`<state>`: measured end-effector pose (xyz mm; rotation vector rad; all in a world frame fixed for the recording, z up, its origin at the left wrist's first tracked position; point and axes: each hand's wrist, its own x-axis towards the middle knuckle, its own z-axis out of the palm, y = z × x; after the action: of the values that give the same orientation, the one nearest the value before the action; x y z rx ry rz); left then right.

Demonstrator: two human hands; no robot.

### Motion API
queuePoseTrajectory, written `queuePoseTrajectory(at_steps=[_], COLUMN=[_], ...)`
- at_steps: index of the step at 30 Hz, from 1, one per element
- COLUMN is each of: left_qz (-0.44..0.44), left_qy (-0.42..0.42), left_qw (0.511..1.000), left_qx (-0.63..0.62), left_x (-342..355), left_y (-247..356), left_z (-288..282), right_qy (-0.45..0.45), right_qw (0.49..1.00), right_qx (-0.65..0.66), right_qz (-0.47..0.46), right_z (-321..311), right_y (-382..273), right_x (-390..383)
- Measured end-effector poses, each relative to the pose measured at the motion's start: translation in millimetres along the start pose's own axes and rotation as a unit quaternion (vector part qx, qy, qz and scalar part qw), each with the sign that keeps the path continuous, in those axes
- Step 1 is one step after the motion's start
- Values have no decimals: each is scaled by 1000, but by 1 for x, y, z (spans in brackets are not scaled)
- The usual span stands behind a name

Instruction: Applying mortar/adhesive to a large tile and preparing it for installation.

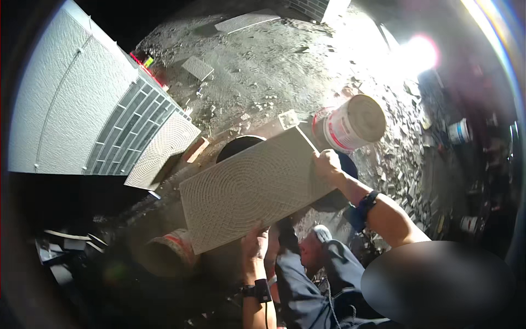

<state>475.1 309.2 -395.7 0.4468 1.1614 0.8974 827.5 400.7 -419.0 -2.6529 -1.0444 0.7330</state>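
Slab (pixel 241 189), rectangular and grey-beige, its face ridged in concentric arcs and smoother toward the right end: held out in front of you, above your dark grey trousers (pixel 298 282), long axis running from near left to far right.

Your left hand (pixel 255 242) grips the near long edge around its middle; fingers partly hidden behind it. Your right hand (pixel 327 166) is closed on the right end, close to the far corner. You wear a black wrist strap with a small box (pixel 257 290) on the left and a dark wristband (pixel 366 206) on the right.

Just past the slab's far edge, a black curved rim (pixel 236 147) shows; the rest is covered. Beyond the right hand, a white bucket with red markings and a grey-brown round top (pixel 356 123). Near left, by the slab's corner, a second bucket, dim, with a red-and-white side (pixel 178 244).

Left: white rough-textured wall (pixel 71 98) with a band of grey brick-pattern cladding (pixel 129 129) below. Against its foot, another arc-ridged pale slab (pixel 161 148), a reddish block (pixel 197 149) beside it.

Far: grey dirt ground (pixel 246 68) with a pale square piece (pixel 198 68) and a long pale panel (pixel 247 21). Bright lamp (pixel 419 54) far right, broken rubble (pixel 397 167) nearer.
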Motion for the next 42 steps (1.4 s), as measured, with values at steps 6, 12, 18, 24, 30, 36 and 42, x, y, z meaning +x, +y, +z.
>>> queuePoseTrajectory(at_steps=[6,12,18,24,30,36,42], left_qz=[-67,-109,-65,-11,10,60,248], left_qy=[-29,-42,30,107,142,153,233], left_qw=[963,951,939,929,921,923,940], left_qx=[-258,-286,-336,-353,-362,-347,8], left_x=[105,106,111,164,160,118,6], left_y=[-70,-94,-148,-176,-142,-159,-182], left_z=[-36,-23,-60,-89,-86,-161,-120], right_qy=[-98,42,87,-117,-71,-56,-69], right_qw=[981,977,949,916,872,906,833], right_qx=[147,126,61,-77,-68,131,-70], right_qz=[-75,-168,-296,-376,-480,-400,-544], right_z=[83,148,154,117,-3,-74,-132], right_y=[6,17,56,-13,32,141,210], right_x=[120,197,286,200,87,-7,-124])
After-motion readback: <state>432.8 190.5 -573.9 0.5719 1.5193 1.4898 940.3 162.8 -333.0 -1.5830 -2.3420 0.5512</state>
